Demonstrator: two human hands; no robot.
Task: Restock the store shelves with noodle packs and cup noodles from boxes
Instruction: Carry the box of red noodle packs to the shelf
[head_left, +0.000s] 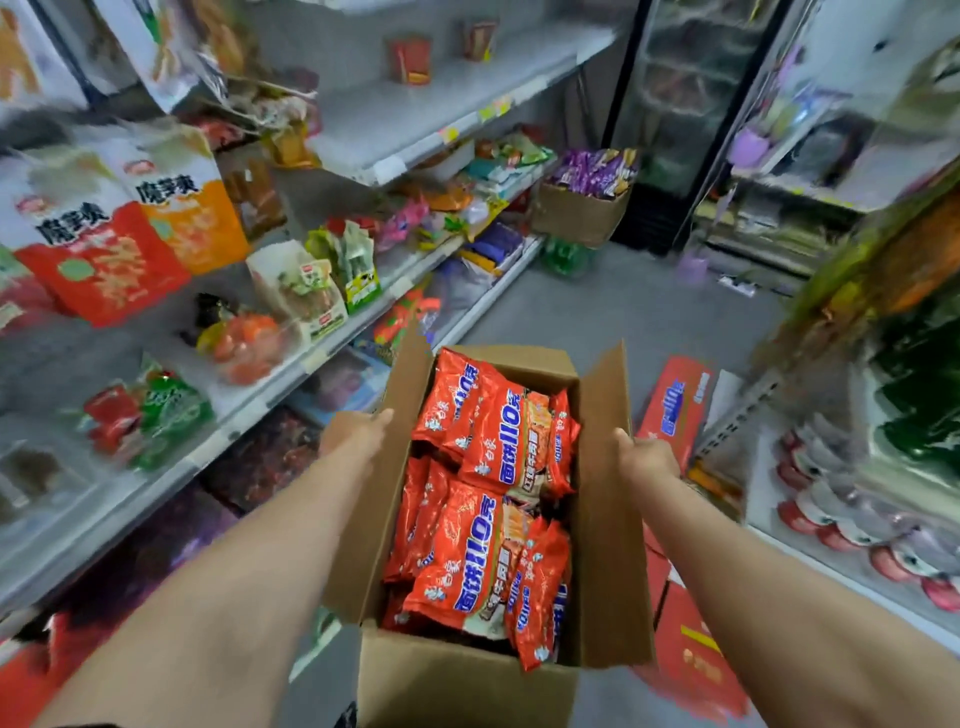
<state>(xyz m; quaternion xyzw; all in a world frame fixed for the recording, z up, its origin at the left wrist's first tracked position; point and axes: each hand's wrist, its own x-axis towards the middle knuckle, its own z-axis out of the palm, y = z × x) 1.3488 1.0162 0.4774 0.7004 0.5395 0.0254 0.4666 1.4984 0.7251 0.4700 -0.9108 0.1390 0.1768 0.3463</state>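
Both forearms reach down the lower half of the head view to an open cardboard box (467, 680) at bottom centre, packed with orange-red noodle packs (483, 499); the left hand (356, 434) grips the outside of the left flap and the right hand (647, 457) grips the right flap, fingers curled over the card edges. Held only by its flaps, the box looks at risk: the card could bend or tear under the load, the box could tip, and the loosely heaped top packs could slide out. Left of the frame, tiered white shelves (332, 353) carry crowded snack bags, so space for new stock looks tight low down, while the upper shelf near top centre holds just two red cups (410, 60). Red cartons (675, 410) lie on the floor at lower right and a second brown box (579, 213) of purple packets stands at the aisle's far end, narrowing the path
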